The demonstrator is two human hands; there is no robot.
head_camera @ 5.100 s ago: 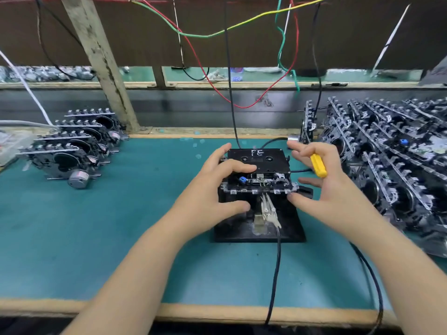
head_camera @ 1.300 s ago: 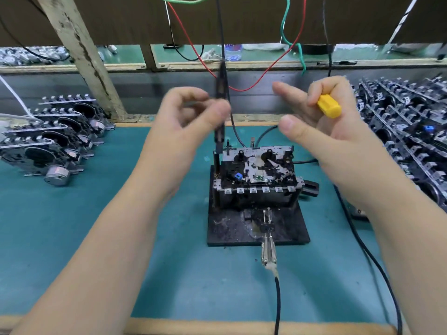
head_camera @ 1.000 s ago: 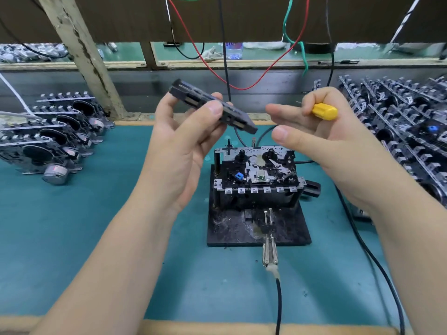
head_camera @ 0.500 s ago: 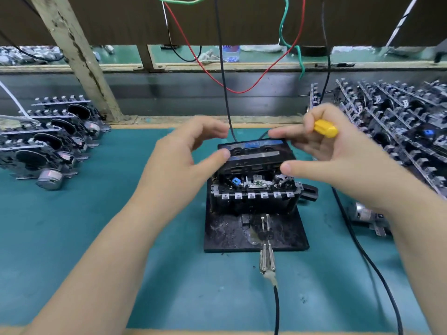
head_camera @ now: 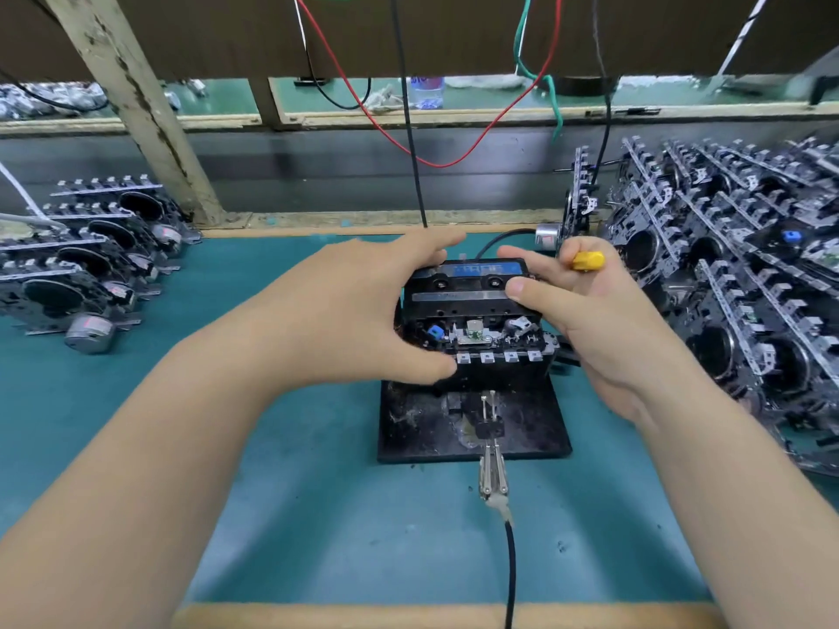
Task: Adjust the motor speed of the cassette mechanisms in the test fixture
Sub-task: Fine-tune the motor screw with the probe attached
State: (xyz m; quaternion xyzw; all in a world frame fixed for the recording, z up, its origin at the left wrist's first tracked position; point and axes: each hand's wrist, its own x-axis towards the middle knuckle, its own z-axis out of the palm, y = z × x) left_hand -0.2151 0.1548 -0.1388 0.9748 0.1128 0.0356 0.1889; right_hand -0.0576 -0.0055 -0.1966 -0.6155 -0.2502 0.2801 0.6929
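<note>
Two bare forearms are seen reaching forward from the bottom corners over a green mat [head_camera: 136, 401], meeting at a black test fixture [head_camera: 535, 429] in the middle of the bench. A cassette mechanism [head_camera: 495, 342] is seated upright at the back of the fixture's base plate, and a black cassette [head_camera: 467, 288] with a blue label is laid flat on top of it.

The left hand [head_camera: 358, 311] is arched over the left end of the cassette. Its fingers are curved around the far left corner, while the thumb is stretched along the front of the mechanism, so the cassette and mechanism are gripped between them.

The right hand [head_camera: 590, 311] is held at the right end, palm turned inward. Its thumb is pressed on the cassette's top right corner and the forefinger is laid against the far edge. A small screwdriver with a yellow handle [head_camera: 587, 260] is tucked under the curled remaining fingers; its tip is hidden by the hand.

A metal clip on a black cable [head_camera: 510, 569] is attached to the front of the fixture, with the cable run toward the near edge of the bench. A row of similar mechanisms [head_camera: 81, 274] is stood at the left, and a larger heap [head_camera: 749, 288] is piled at the right. Red, green and black wires [head_camera: 408, 138] are hung down from above.
</note>
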